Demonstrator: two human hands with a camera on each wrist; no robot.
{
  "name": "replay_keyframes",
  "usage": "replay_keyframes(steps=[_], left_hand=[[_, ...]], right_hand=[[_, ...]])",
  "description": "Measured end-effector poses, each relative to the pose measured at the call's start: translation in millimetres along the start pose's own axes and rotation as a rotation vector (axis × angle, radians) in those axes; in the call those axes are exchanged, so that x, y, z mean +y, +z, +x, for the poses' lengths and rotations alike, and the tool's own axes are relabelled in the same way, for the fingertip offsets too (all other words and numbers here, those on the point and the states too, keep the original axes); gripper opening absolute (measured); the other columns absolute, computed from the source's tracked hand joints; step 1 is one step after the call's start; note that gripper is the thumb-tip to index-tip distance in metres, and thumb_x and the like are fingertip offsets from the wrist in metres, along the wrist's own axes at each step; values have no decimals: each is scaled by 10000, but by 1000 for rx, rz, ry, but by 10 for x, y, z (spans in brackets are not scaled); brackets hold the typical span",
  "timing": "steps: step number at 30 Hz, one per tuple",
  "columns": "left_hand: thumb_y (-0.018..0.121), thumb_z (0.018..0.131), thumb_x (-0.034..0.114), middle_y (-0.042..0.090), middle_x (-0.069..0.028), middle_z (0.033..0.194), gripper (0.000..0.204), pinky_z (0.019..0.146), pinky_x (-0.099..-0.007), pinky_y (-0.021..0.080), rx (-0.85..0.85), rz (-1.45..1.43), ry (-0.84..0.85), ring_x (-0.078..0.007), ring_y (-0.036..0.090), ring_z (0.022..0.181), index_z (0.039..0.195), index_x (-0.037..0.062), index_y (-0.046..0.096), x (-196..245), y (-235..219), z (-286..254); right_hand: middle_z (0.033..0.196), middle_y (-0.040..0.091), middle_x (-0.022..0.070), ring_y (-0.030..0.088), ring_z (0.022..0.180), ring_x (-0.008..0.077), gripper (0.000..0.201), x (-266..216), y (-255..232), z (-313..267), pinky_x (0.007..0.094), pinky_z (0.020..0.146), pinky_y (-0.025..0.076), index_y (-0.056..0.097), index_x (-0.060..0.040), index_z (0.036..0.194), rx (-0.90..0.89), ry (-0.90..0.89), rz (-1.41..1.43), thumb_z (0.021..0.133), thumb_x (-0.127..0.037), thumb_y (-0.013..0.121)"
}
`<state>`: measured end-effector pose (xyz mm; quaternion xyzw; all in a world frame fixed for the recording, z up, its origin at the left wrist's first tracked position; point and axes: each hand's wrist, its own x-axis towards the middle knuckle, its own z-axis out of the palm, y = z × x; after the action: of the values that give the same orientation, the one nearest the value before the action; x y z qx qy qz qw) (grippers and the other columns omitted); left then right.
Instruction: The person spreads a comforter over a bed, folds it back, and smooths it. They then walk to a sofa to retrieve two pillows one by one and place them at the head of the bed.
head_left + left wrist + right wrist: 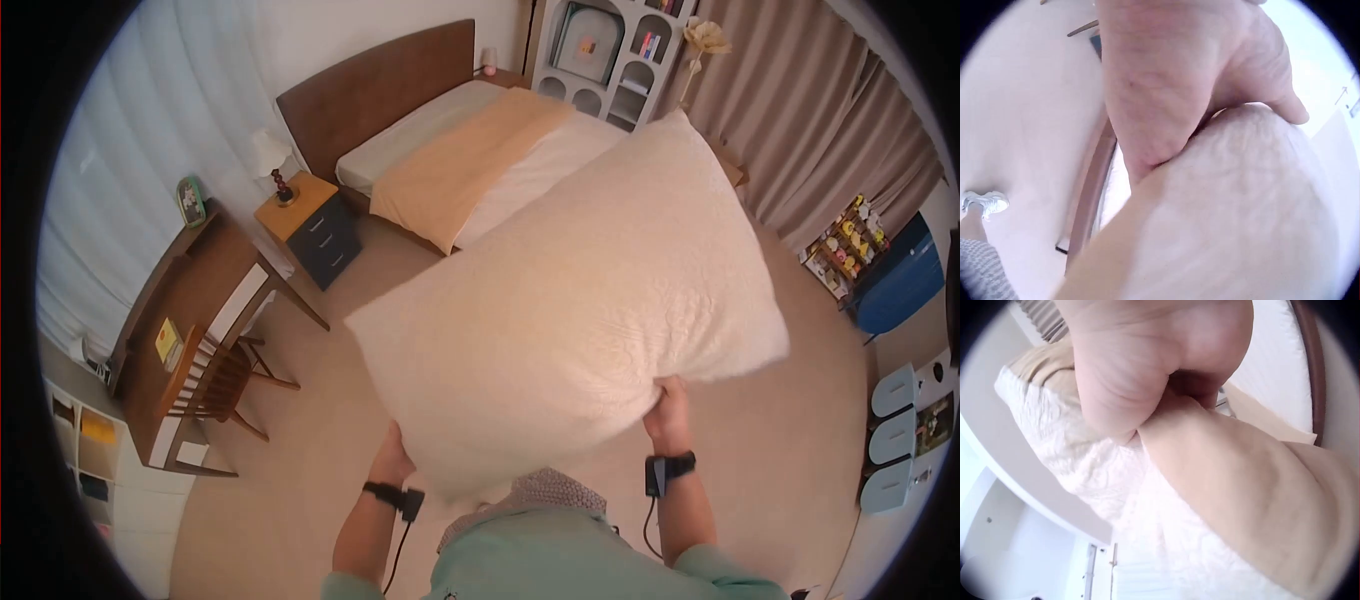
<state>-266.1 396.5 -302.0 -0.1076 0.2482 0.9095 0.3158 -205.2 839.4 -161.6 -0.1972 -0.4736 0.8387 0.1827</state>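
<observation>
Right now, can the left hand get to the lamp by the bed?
Probably not: the left hand is holding the pillow, and the lamp stands well away on the nightstand, across the floor.

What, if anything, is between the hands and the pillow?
Nothing visible. The left hand is directly on the near left side of the pillow, and the right hand grips its near edge, where the fabric creases. Both wrist views show skin against fabric with no object between.
</observation>
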Motion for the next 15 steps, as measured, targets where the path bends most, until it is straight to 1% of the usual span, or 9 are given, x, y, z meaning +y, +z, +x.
replay_keyframes(steps=[1,2,3,4,6,7,9,11,15], left_hand=[[437,1001,493,457,-123,1454,634,1073,-466,416,21,2,-8,-292,469,1308,1457,58,371,180,49,293],[525,974,387,488,-130,1417,589,1039,-456,447,57,180,59,-296,502,1270,1439,51,390,366,130,641],[612,947,281,519,-137,1381,566,1005,-446,479,89,359,138,-300,535,1232,1420,44,410,560,239,988],[612,947,281,519,-137,1381,566,1005,-446,479,107,363,161,-300,535,1232,1420,44,410,767,382,1254],[706,845,93,573,-145,1293,603,933,-416,524,315,265,174,-300,592,1141,1382,27,439,1110,664,1448],[706,845,93,573,-145,1293,603,933,-416,524,342,266,194,-300,592,1141,1382,27,439,1284,803,1576],[722,823,108,576,-156,1278,637,944,-425,517,416,494,394,-305,603,1116,1382,8,434,1586,990,1762],[722,825,84,578,-158,1273,625,927,-421,526,444,422,349,-306,609,1104,1375,7,435,1939,1006,1980],[703,845,49,572,-175,1273,588,906,-426,538,520,370,373,-317,615,1088,1367,0,436,2496,524,2522]], right_hand=[[1248,603,142,580,1155,294,425,305,-14,398,423,1027,457,540,53,1234,17,83,139,822,-37,493],[1232,606,126,590,1124,287,423,627,-9,825,433,1019,461,540,26,1238,28,163,282,819,-19,498],[1193,625,118,596,1110,269,381,967,-37,1214,446,1016,460,556,15,1204,39,241,252,838,-74,499],[1193,625,118,596,1110,269,381,1127,79,1592,446,1016,460,556,15,1204,16,259,259,838,-74,499],[1180,639,118,600,1111,259,353,1428,316,2036,438,1018,458,571,2,1176,-23,498,335,860,-131,487],[1170,649,113,607,1102,262,353,1518,450,2291,429,1017,459,582,-2,1158,-31,536,324,861,-156,470],[1170,650,115,611,1097,262,346,1731,743,2762,423,1011,463,586,-3,1148,-71,611,297,855,-148,470],[1161,654,114,616,1088,261,330,2000,983,3208,414,1001,470,597,-7,1125,-92,676,284,840,-121,475],[1117,654,102,618,1055,263,269,2430,1623,3936,418,989,473,596,-11,1057,-45,720,261,817,-81,496]])
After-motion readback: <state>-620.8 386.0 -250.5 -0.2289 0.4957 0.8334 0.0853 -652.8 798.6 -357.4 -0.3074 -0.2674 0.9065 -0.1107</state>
